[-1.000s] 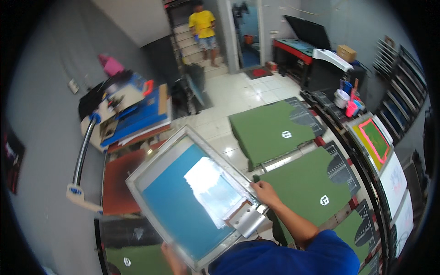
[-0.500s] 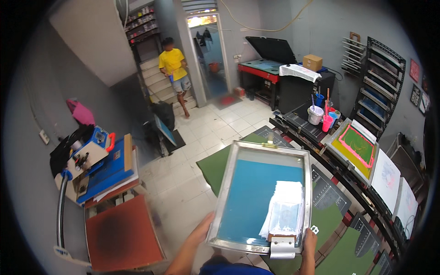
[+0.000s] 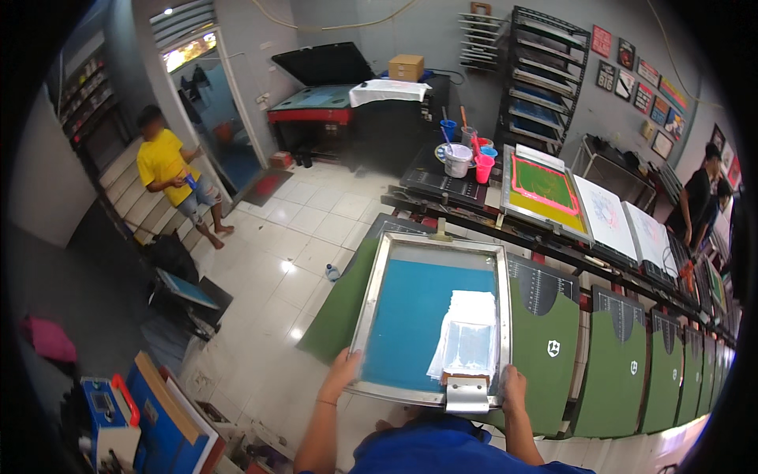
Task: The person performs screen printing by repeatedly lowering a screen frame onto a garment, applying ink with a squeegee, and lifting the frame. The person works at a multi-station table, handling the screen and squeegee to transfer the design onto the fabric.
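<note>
A metal-edged printing screen (image 3: 403, 324) with blue mesh is held in front of me by both hands. My left hand (image 3: 341, 373) grips its near left corner. My right hand (image 3: 513, 387) is closed on the near right corner. A white patch (image 3: 466, 336) covers the lower right of the mesh. A metal bracket (image 3: 467, 395) sits on the near edge and a small clamp (image 3: 440, 231) on the far edge. Beneath and right of the screen, green fabric pieces (image 3: 545, 347) lie on dark boards with white scale marks.
A person in a yellow shirt (image 3: 166, 162) stands by the stairs; other people (image 3: 695, 193) are far right. Ink pots (image 3: 458, 162) and another screen (image 3: 545, 189) with pink and green ink stand along the black rail. A blue machine (image 3: 103, 411) is at lower left.
My view has turned right, bringing more green pieces and the people at right into sight. Both hands still hold the screen. The person in yellow has raised a hand.
</note>
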A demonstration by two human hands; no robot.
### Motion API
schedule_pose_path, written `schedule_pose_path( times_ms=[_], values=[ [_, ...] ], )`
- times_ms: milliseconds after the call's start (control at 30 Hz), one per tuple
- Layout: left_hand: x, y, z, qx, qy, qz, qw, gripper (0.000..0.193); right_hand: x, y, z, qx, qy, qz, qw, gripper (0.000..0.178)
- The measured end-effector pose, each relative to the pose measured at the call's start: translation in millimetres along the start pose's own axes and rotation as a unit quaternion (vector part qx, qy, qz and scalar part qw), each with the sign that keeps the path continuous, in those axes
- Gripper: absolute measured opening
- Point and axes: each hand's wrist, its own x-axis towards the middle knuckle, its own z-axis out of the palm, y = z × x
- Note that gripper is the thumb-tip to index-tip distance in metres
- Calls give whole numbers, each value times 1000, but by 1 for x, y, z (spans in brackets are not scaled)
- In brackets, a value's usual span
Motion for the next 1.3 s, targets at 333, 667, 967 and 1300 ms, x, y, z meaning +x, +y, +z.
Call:
schedule_pose_path(
  times_ms=[333, 667, 967, 1300],
  values=[
    [106, 31, -80, 96, -13, 23, 995, 42, 19, 23, 129, 61, 35, 9, 997, 27],
    [183, 39, -109, 38, -83, -1, 996, 41, 38, 23, 178, 55, 102, -4, 993, 25],
    [189, 71, -121, 23, -100, 20, 995, 43, 24, 17, 197, 14, 140, -36, 989, 27],
    [223, 12, -124, -77, 26, -23, 996, 40, 40, 23, 189, 93, 118, 51, 987, 31]
  ],
)
